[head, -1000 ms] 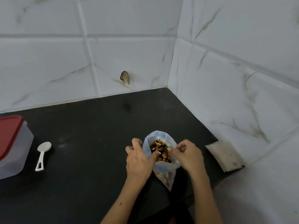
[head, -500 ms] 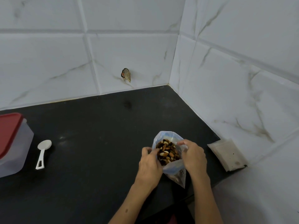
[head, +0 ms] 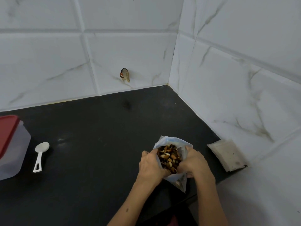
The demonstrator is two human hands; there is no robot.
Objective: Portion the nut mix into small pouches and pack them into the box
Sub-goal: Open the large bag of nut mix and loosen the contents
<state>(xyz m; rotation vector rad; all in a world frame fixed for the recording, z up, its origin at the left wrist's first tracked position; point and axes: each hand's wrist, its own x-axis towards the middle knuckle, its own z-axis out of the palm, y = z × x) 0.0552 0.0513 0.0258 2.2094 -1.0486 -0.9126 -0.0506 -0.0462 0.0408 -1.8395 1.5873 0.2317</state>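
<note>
At the far left, the clear plastic box with a red lid (head: 11,147) sits closed on the black countertop (head: 97,144), and just beside it lies the white plastic scoop (head: 40,156), untouched. Right of centre, the left hand (head: 150,163) and right hand (head: 194,161) each grip a side of the clear plastic bag of mixed nuts (head: 169,156), holding its mouth open. The flat pale pouches (head: 227,154) wait against the wall (how many, the view cannot say), so portioning looks barely begun and packing not yet started
</note>
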